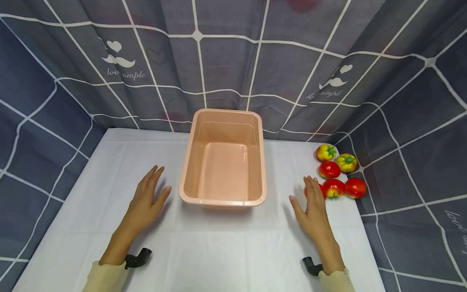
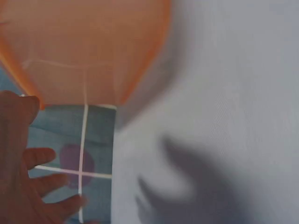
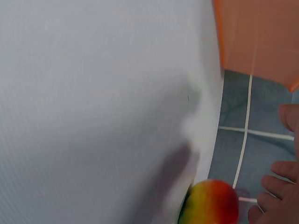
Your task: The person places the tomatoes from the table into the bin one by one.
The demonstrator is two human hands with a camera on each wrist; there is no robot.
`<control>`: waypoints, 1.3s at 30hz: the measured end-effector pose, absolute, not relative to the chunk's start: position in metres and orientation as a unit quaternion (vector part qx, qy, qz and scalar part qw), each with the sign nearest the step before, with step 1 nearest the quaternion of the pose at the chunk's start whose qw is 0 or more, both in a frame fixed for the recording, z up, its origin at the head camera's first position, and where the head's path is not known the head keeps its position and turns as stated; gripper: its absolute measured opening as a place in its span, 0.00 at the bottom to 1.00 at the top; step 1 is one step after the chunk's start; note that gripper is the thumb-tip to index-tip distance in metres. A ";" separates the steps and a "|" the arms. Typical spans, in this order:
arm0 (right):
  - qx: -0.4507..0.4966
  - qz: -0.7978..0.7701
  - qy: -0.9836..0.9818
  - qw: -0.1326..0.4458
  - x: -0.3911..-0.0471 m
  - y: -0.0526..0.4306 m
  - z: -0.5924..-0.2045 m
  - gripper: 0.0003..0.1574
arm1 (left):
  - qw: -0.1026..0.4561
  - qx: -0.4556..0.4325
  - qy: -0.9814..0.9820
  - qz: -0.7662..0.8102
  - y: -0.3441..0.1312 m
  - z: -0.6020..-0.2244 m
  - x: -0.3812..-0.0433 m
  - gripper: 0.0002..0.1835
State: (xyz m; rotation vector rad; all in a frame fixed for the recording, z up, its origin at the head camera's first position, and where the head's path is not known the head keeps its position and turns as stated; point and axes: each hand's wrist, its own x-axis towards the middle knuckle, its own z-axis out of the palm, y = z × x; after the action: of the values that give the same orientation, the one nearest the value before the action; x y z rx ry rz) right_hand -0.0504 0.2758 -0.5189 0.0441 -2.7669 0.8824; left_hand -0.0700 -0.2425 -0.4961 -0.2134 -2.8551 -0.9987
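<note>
A peach-coloured plastic basin [image 1: 223,170] stands at the back middle of the white table, with nothing inside. My left hand [image 1: 145,202] hovers left of it, fingers extended and thumb apart, holding nothing. On the other side my right hand [image 1: 313,209] is held over the table, its fingers straight. Its fingertips overlap a red tomato [image 1: 322,191] in the head view, partly hiding it. In the right wrist view a red-and-yellow tomato [image 3: 212,203] shows near the right fingers [image 3: 280,186]. The left wrist view has the left fingers [image 2: 49,184] spread below the basin.
More tomatoes cluster at the table's right edge: red ones [image 1: 329,169] and yellow-red ones with green tops [image 1: 346,162]. A dark grey curtain [image 1: 233,61] with white lines surrounds the white tabletop [image 1: 211,255] at the back and sides. Black straps [image 1: 138,258] sit at both wrists.
</note>
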 end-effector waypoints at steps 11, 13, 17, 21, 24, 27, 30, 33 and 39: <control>-0.050 0.349 -0.923 0.154 -0.056 0.295 -0.522 0.52 | 0.030 -0.129 -0.758 -0.638 -0.224 -0.485 -0.076 0.29; -0.050 0.344 -0.926 0.149 -0.056 0.295 -0.523 0.52 | 0.027 -0.148 -0.721 -0.676 -0.219 -0.482 -0.076 0.30; -0.056 0.334 -0.931 0.135 -0.055 0.297 -0.527 0.52 | 0.030 -0.174 -0.698 -0.694 -0.207 -0.477 -0.074 0.33; -0.074 0.323 -0.936 0.119 -0.052 0.299 -0.531 0.51 | 0.020 -0.187 -0.690 -0.699 -0.195 -0.473 -0.073 0.38; -0.084 0.314 -0.939 0.113 -0.051 0.301 -0.533 0.52 | 0.001 -0.182 -0.686 -0.704 -0.188 -0.473 -0.072 0.39; -0.090 0.308 -0.941 0.109 -0.051 0.301 -0.534 0.52 | -0.010 -0.170 -0.687 -0.706 -0.185 -0.473 -0.070 0.39; -0.095 0.304 -0.943 0.101 -0.050 0.300 -0.535 0.53 | -0.013 -0.166 -0.689 -0.705 -0.183 -0.473 -0.068 0.38; -0.097 0.302 -0.943 0.101 -0.051 0.300 -0.537 0.54 | -0.012 -0.164 -0.691 -0.704 -0.184 -0.474 -0.068 0.38; -0.095 0.300 -0.943 0.106 -0.052 0.299 -0.537 0.53 | -0.003 -0.161 -0.694 -0.702 -0.184 -0.474 -0.068 0.38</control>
State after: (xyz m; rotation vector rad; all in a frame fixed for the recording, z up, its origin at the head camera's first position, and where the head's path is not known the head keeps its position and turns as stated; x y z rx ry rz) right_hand -0.0524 0.2995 -0.5375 -0.2806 -2.7784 0.8839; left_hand -0.0678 -0.1842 -0.4743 -0.5061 -2.1846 -2.2102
